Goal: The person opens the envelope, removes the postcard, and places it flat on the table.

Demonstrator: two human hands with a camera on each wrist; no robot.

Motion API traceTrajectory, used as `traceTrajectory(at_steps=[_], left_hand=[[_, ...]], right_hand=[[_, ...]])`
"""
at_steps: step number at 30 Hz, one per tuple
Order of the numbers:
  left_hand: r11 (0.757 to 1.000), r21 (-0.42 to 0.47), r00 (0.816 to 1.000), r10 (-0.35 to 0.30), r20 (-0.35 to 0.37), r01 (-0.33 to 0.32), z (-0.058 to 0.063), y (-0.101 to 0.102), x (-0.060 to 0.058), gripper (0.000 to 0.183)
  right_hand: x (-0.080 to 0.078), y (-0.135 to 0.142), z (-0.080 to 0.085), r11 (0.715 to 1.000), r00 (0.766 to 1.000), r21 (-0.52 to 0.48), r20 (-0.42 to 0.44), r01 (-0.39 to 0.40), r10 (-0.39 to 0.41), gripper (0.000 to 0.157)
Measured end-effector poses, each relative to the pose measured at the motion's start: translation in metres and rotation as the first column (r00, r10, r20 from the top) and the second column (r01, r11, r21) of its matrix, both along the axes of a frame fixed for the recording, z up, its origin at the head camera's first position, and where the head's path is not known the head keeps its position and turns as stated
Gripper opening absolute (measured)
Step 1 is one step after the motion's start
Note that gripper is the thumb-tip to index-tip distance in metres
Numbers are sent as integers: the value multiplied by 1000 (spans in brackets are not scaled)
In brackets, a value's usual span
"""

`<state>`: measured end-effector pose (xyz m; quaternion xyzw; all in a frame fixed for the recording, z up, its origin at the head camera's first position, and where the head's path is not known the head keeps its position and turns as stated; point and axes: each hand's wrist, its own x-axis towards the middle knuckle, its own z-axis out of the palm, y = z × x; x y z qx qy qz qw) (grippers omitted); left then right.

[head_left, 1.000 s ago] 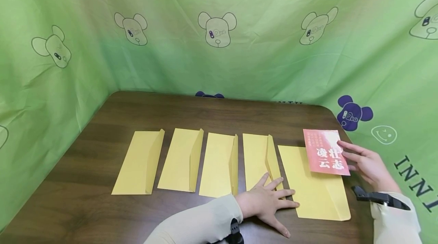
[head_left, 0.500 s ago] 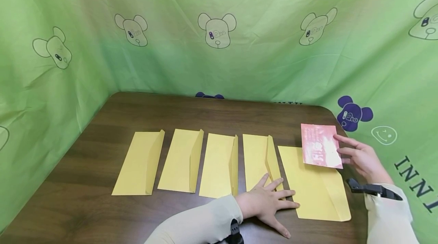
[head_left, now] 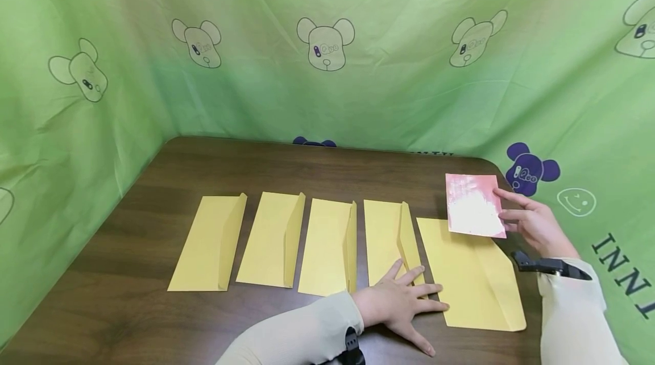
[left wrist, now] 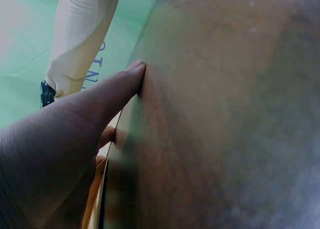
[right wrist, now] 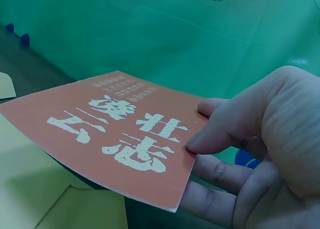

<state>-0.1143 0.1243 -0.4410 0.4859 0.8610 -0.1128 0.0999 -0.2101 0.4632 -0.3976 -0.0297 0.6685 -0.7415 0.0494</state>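
My right hand [head_left: 537,225] pinches the right edge of a red card [head_left: 473,204] with white Chinese characters; thumb on top, fingers beneath. Glare whitens the card in the head view, while the right wrist view shows the printed card [right wrist: 125,129] plainly. It is held above the far end of the rightmost yellow envelope [head_left: 478,285], whose flap lies spread out to the right. My left hand [head_left: 401,302] lies flat with fingers spread, its fingertips on that envelope's left edge and on the lower part of the neighbouring envelope [head_left: 381,240].
Three more yellow envelopes [head_left: 207,245] lie in a row to the left, their flaps partly raised on the right side. The brown wooden table [head_left: 128,308] meets a green curtain [head_left: 256,98] at its back and sides.
My right hand has carried the red card away from me and slightly left, and glare now covers its print. The left hand has stayed in place.
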Motion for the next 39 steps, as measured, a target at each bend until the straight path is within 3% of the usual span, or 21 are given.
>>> traceTrajectory(at_steps=[14,27,39], left_hand=[[1000,-9,1000,7,2,-7,-2,2,-1,83],[1000,-6,1000,6,-12,-6,-2,3,-1,83],[1000,5,1000,-7,-15,7,-1,1,0,82]], right_hand=[[-24,-8,9,999,999,-10,1,-39,39,62],[-43,-9,15,999,999,-16,31,-32,33,63],[-63,-19,16,999,998,38,66,-1,-2,59]])
